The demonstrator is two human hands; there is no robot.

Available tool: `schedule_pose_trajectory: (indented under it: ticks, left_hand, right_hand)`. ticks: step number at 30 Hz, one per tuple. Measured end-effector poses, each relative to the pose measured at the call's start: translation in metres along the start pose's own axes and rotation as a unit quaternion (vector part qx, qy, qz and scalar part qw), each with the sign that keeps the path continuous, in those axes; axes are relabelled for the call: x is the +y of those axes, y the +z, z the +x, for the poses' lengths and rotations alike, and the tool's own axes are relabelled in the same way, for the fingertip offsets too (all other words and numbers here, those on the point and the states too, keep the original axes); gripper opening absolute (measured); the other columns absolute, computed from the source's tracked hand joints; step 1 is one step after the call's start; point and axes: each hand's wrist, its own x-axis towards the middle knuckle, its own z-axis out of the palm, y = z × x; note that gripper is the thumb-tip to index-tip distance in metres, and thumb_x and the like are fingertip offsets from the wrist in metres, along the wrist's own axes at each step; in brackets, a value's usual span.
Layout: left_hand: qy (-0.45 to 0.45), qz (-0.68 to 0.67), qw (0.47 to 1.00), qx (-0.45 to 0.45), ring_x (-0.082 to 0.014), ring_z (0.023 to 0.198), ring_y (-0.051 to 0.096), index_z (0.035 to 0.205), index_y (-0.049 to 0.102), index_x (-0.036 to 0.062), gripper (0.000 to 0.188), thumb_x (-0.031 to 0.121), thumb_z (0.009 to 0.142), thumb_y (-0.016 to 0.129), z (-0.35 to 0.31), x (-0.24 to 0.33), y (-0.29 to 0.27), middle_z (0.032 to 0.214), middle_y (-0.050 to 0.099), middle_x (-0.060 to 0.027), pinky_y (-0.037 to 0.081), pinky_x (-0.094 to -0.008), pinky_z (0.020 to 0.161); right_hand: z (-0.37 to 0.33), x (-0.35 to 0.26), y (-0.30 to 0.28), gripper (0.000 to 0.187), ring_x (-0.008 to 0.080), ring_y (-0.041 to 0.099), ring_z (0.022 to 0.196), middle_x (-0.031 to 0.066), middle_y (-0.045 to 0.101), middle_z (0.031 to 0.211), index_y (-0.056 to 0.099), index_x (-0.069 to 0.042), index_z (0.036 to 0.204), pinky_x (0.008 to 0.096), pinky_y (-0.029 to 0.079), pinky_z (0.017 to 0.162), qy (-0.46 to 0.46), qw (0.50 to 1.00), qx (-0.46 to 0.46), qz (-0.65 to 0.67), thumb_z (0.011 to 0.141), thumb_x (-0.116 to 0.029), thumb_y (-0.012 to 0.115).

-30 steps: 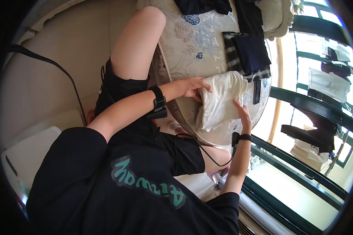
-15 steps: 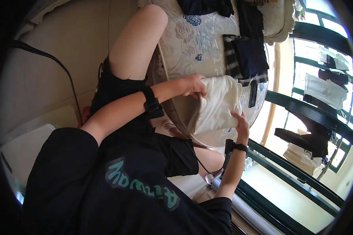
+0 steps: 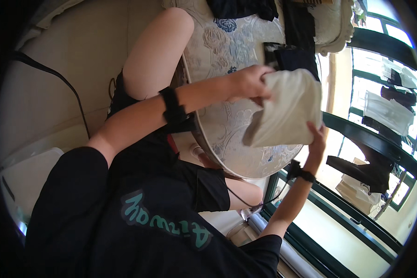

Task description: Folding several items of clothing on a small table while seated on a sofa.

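Between my hands hangs a folded cream-white cloth garment [image 3: 289, 109], held above the round table; its exact kind does not show. My left hand [image 3: 255, 84] is closed on its upper left edge, slightly smeared by motion. At the lower right edge, my right hand [image 3: 317, 137] grips it with the thumb on top. Just beyond the garment lies a dark folded garment [image 3: 296, 60] on the table, partly covered from sight by the cream one.
The round table [image 3: 213, 116] wears a floral cover. Black clothing [image 3: 245, 8] lies at its far side. A carved chair [image 3: 331, 30] stands at the far right. Beyond the dark-framed window [image 3: 370, 134], clothes hang. A black cable [image 3: 69, 76] runs along the left.
Both hands have carried the cream garment to the right and slightly farther away. It now hides part of the dark folded clothes and uncovers the near part of the table.
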Motion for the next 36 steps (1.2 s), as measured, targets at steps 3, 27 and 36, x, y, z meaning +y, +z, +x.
schedule_pose_trajectory:
  ticks: [3, 27, 36]
  left_hand:
    - [0.086, -0.066, 0.994, -0.004, -0.02, 0.097, 0.06, 0.129, 0.039, -0.0008, 0.058, 0.0, 0.078, 0.066, 0.04, 0.015, 0.001, 0.11, 0.057, -0.012, 0.054, -0.034, 0.081]
    - [-0.298, 0.78, 0.491, 0.249, -0.0263, 0.117, 0.049, 0.115, 0.064, 0.0176, 0.066, 0.051, 0.06, 0.08, -0.006, 0.086, -0.144, 0.13, 0.049, -0.0119, 0.043, -0.0347, 0.092]
    - [-0.42, 0.681, 0.586, 0.128, -0.0343, 0.129, 0.037, 0.147, -0.006, 0.0095, 0.146, 0.053, 0.044, 0.088, 0.006, 0.094, -0.169, 0.143, 0.032, -0.022, 0.033, -0.0387, 0.104]
  right_hand:
    - [0.053, -0.033, -0.025, 0.054, 0.0198, 0.06, 0.092, 0.0138, 0.061, 0.103, 0.047, 0.004, 0.124, 0.0302, 0.047, 0.082, -0.07, 0.996, -0.042, 0.019, 0.078, -0.014, 0.07]
    - [0.018, 0.198, 0.089, 0.06, 0.0449, 0.021, 0.133, 0.0312, 0.025, 0.142, 0.021, 0.002, 0.141, 0.0503, 0.017, 0.108, -0.072, 0.834, 0.15, -0.526, 0.098, -0.038, 0.028]
    - [-0.011, 0.174, 0.115, 0.05, 0.0407, 0.029, 0.13, 0.0298, 0.034, 0.138, 0.035, 0.007, 0.133, 0.0442, 0.021, 0.108, -0.13, 0.876, 0.216, -0.411, 0.095, -0.026, 0.036]
